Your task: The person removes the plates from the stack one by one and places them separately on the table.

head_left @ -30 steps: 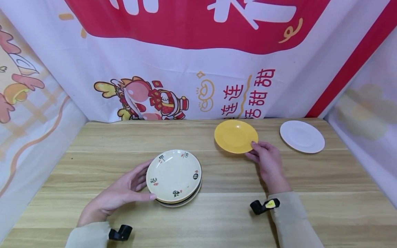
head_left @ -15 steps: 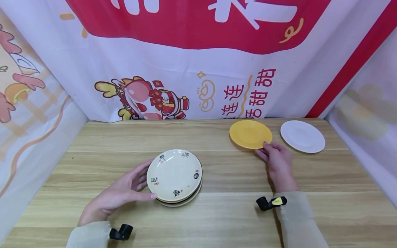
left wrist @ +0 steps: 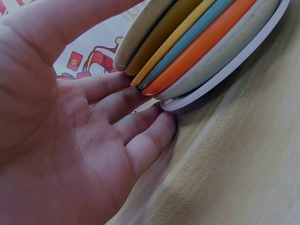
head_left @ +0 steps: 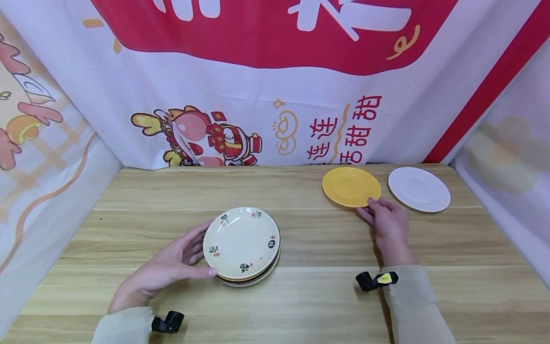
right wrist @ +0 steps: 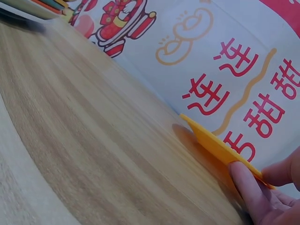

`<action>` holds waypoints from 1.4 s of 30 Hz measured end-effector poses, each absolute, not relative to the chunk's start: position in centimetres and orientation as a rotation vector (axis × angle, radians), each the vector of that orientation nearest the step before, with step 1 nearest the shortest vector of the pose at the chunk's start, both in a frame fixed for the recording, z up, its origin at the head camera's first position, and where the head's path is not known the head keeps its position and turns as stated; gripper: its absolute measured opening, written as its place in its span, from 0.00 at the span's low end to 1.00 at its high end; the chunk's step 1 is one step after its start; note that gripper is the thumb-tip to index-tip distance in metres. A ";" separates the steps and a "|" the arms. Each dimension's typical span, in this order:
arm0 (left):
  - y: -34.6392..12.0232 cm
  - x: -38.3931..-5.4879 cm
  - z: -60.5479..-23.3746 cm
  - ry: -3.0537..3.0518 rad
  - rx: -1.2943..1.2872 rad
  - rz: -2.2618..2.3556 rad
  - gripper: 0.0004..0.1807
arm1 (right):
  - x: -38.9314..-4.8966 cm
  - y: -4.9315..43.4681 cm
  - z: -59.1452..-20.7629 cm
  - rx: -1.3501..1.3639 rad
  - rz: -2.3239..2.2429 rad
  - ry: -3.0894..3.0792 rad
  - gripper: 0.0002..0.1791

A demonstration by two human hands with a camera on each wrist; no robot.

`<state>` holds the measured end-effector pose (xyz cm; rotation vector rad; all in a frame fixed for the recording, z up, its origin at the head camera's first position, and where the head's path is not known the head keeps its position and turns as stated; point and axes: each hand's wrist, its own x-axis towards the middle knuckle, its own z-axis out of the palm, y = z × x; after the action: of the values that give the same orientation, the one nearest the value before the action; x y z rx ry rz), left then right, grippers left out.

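Observation:
My right hand (head_left: 391, 224) pinches the near right rim of a yellow plate (head_left: 350, 186), thumb on top and fingers underneath. In the right wrist view the yellow plate (right wrist: 220, 147) shows edge-on, low over the wood with a shadow beneath. A stack of plates stands left of centre, topped by a cream plate (head_left: 241, 243) with small black and red characters. My left hand (head_left: 172, 263) rests against the stack's left side, thumb at the near rim. In the left wrist view, extended fingers (left wrist: 150, 140) touch the edges of several plates, including an orange plate (left wrist: 201, 47).
A white plate (head_left: 418, 189) lies at the back right of the wooden table (head_left: 318, 286), just right of the yellow one. Printed cloth hangs behind the table as a backdrop (head_left: 275, 86) and also along both sides.
My right hand has carried the yellow plate to the right, toward the white plate, slowing over the last half second. The left hand and the stack stay where they were.

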<state>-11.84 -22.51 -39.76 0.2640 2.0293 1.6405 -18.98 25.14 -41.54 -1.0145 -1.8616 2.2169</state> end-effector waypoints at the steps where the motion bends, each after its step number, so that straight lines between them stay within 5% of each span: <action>1: -22.5 -11.8 -39.8 2.029 0.263 1.641 0.60 | -19.0 25.2 -41.6 -1.014 2.205 -1.875 0.29; 42: -22.5 -11.8 -39.9 2.018 0.246 1.639 0.60 | -18.7 26.0 -41.4 -0.979 1.942 -2.264 0.28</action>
<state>-11.84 -22.54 -39.86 0.2456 2.0181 1.6394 -18.66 26.00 -41.41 -0.9795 -2.2643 1.9418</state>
